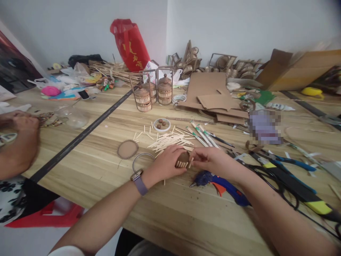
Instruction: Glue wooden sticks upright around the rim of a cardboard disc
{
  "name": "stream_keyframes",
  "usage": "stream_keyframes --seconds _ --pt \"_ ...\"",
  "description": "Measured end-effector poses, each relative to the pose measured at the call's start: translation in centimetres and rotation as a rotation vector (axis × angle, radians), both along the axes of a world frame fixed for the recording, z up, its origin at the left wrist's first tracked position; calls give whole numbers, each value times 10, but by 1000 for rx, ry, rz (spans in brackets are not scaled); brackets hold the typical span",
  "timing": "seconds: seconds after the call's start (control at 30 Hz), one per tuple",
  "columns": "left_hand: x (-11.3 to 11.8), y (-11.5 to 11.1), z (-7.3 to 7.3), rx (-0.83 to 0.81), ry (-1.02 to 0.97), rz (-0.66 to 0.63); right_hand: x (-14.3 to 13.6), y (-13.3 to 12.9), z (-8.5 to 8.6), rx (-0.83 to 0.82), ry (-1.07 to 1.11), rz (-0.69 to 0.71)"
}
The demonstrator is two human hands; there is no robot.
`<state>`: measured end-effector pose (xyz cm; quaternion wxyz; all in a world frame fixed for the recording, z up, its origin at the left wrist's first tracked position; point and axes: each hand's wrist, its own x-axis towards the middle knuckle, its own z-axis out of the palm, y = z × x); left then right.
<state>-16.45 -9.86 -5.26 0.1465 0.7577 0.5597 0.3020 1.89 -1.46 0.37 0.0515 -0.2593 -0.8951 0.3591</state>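
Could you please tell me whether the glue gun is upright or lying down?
Lying down: the glue gun rests on its side, its orange trigger sticking out along the table.

Wooden table (pixel 93 170) carries stick pile (pixel 167 141). Dish (pixel 162 130): behind pile. Disc (pixel 128 149): left of pile. Glue gun (pixel 229 190): right-front of pile.

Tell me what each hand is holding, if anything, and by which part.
The left hand holds a small brown round piece by its left side; the right hand seems to pinch a short stick near its upper end.

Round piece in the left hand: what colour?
The round piece is brown; clearest in the head view.
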Motion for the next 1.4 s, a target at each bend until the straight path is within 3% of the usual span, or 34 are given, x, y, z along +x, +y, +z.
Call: stream_keyframes --seconds 0.53,1.4 --pt "0 0 2 -30 -2 -4 -9 -11 -3 146 -18 27" --pt "-2 3 -1 -17 -5 -8 -6 -7 -15 129 91 94"
